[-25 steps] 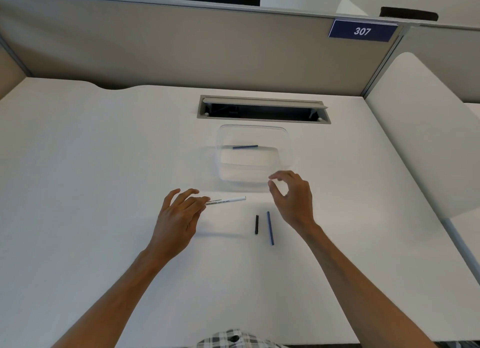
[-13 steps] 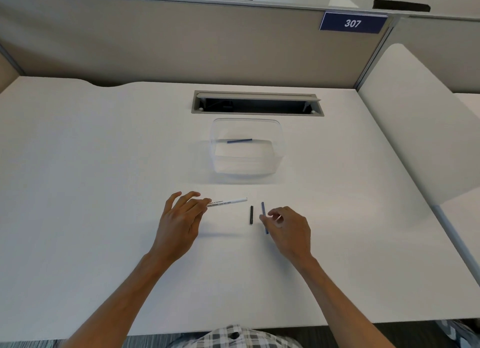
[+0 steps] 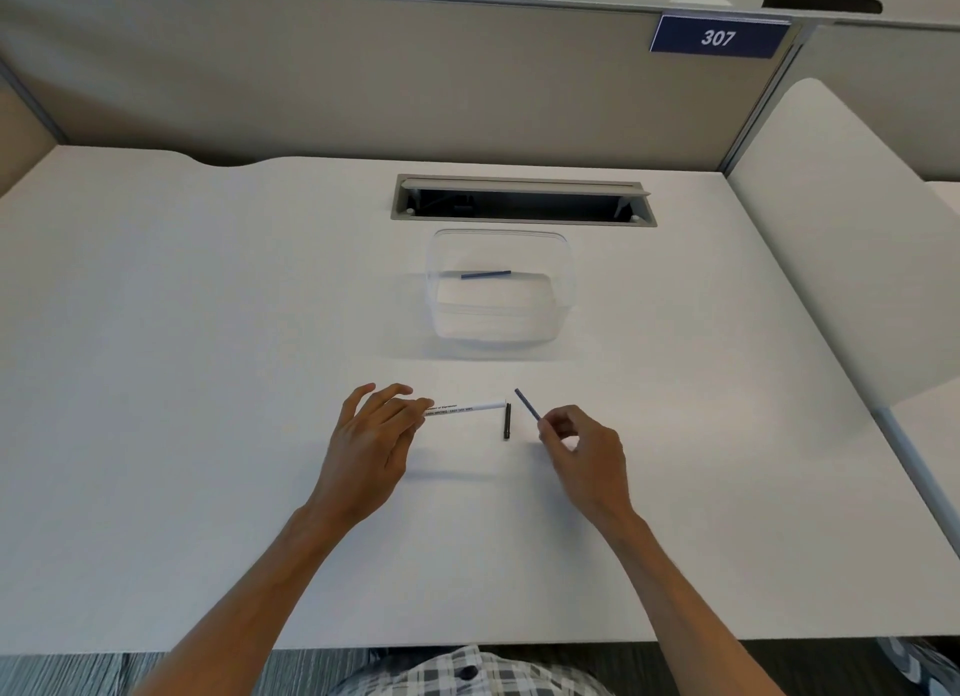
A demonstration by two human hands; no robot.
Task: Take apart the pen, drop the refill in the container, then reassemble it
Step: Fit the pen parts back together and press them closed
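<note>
A white matte table [image 3: 208, 383] fills the view, walled at the far side by a beige fabric partition [image 3: 337, 72] with a blue plate reading 307 [image 3: 718, 38]. A grey metal cable slot [image 3: 522, 199] is cut into the far middle of the table. Just near of it stands a clear plastic container [image 3: 501, 321] with rounded corners; one thin blue refill [image 3: 485, 275] lies inside, toward its far wall.

The left hand [image 3: 371, 446] has its grip closed on the left end of the white pen barrel [image 3: 467, 408] — a slim printed tube lying level, pointing right. Beside its right tip a short black piece [image 3: 507, 421] lies on the table. The right hand [image 3: 584, 448] pinches a blue rod [image 3: 529, 404] at its near end, tilted up and to the left — clear of the table. Grey carpet [image 3: 104, 674] shows at the near edge.
</note>
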